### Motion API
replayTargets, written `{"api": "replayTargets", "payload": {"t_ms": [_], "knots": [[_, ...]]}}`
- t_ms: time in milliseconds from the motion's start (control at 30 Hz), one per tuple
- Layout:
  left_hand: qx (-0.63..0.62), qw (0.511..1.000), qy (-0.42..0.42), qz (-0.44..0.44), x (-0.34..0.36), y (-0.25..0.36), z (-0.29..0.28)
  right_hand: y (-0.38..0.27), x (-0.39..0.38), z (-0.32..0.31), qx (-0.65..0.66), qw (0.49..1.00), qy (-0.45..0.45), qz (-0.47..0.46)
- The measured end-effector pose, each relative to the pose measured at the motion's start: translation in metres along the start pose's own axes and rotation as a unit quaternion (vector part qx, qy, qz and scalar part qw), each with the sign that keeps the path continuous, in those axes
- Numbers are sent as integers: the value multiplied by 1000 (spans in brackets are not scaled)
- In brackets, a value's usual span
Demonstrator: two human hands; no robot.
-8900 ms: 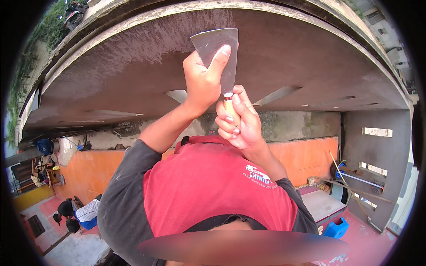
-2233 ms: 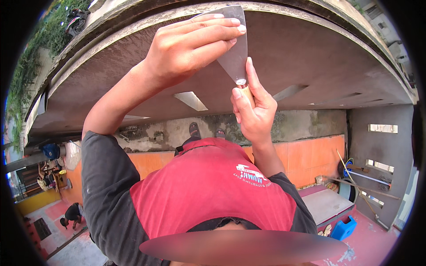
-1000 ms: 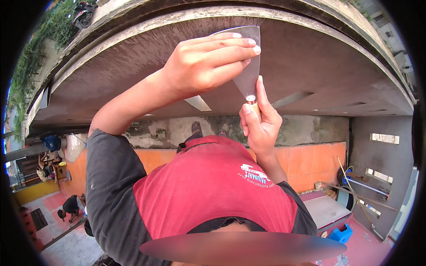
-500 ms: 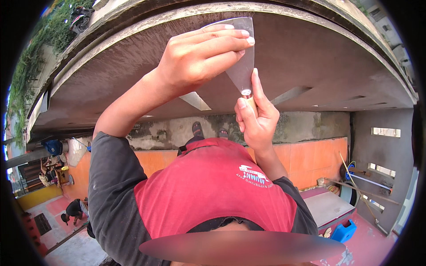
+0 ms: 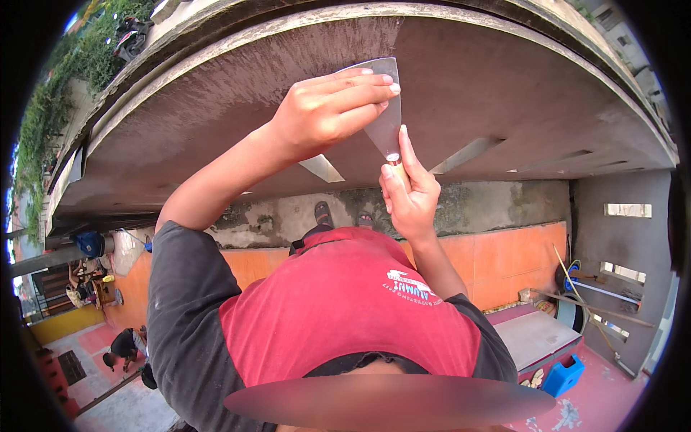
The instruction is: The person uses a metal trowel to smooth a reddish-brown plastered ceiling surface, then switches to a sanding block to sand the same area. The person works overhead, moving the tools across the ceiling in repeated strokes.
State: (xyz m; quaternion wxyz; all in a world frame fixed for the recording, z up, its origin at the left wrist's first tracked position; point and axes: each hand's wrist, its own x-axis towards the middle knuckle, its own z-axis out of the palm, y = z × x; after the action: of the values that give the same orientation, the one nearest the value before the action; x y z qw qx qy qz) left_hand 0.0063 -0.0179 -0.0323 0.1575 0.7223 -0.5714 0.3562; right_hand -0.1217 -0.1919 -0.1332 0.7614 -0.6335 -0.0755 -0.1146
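My right hand (image 5: 409,191) grips the pale wooden handle of a wide metal scraper (image 5: 386,132), its index finger along the blade's lower edge. Across the blade lie the fingers of my left hand (image 5: 327,108), pressed together, thumb hidden. The blade's wide edge is against or very close to the grey plastered wall face (image 5: 468,86), below its pale rim (image 5: 257,36) and beside a streaked, roughened patch.
Slanted openings (image 5: 464,155) pierce the wall. At right are a grey side wall (image 5: 612,237), poles, a grey bench (image 5: 533,331) and a blue plastic object (image 5: 563,374). Orange flooring (image 5: 489,259) borders stained concrete. A bent-over person (image 5: 126,349) is at lower left.
Both hands and scraper have shifted down from the rim since half a second ago. Earliest, my left thumb lay over the blade; now the fingers do.
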Motion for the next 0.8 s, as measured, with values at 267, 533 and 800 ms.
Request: {"api": "replayTargets", "payload": {"t_ms": [267,533,800], "knots": [[7,1000,1,6,-6,1,2,10,-1,2,-1,1000,6,-1],[22,999,20,19,7,-6,-5,1,13,5,22,1000,1,-7],[19,999,11,26,16,-11,-8,-8,23,2,41,998,-24,-30]]}}
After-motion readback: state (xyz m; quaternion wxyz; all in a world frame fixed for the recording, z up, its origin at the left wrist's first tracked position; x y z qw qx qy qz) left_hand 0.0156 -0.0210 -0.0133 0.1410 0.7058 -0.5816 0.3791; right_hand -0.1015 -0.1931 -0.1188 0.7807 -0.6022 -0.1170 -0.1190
